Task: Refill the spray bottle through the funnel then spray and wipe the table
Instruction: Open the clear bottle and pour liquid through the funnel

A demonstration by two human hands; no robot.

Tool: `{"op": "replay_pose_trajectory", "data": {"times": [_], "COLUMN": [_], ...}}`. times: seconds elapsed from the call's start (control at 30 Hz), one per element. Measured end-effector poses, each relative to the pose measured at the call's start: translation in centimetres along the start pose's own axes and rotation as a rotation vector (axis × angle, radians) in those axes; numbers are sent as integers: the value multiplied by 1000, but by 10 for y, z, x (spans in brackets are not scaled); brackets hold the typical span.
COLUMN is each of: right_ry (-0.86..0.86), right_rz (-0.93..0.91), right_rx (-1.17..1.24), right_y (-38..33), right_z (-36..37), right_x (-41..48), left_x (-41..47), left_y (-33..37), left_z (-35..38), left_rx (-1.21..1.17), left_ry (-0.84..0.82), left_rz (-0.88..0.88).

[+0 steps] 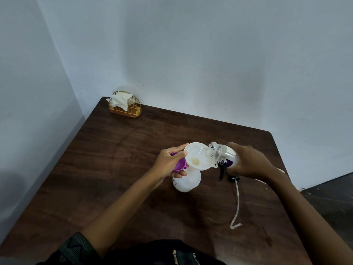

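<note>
The dark wooden surface (118, 169) fills the lower half of the view and sits in the corner of pale walls. Two bare forearms reach in from the near edge.

The right hand (248, 161) has its grip curled round a clear refill bottle (219, 153) with a purple label. The bottle is tipped on its side, with its open mouth over the right rim of the funnel (196, 155).

The left hand (170, 163) has its grip closed round a purple cap (179, 164), and its thumb touches the funnel's left rim.

The spray bottle (188, 181), white and translucent, stands upright on the surface near the middle, between the two hands. The white funnel is seated in its neck, and a little pale liquid shows at the funnel's throat.

In the far left corner, a gold wire holder (133, 109) carries a white cloth (120, 99).

The dark spray head (226, 175) lies just right of the spray bottle, partly under the right hand. Its clear tube (237, 203) trails toward the near edge.
</note>
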State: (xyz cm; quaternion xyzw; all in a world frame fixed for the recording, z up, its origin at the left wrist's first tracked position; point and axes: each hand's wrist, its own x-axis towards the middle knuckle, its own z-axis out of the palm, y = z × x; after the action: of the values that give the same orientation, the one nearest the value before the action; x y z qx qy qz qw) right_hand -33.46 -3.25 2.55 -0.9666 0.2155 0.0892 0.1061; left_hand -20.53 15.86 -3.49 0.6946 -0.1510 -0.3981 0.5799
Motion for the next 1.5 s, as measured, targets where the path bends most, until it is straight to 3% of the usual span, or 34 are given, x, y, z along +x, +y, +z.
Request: {"op": "replay_pose_trajectory", "data": {"times": [1.5], "right_ry": [5], "right_rz": [2], "right_rx": [-10], "right_y": [3], "right_z": [1], "right_x": [0], "left_x": [-1], "left_y": [0], "left_z": [2], "left_rx": [-13], "left_ry": [-7], "left_rz": [-2]}}
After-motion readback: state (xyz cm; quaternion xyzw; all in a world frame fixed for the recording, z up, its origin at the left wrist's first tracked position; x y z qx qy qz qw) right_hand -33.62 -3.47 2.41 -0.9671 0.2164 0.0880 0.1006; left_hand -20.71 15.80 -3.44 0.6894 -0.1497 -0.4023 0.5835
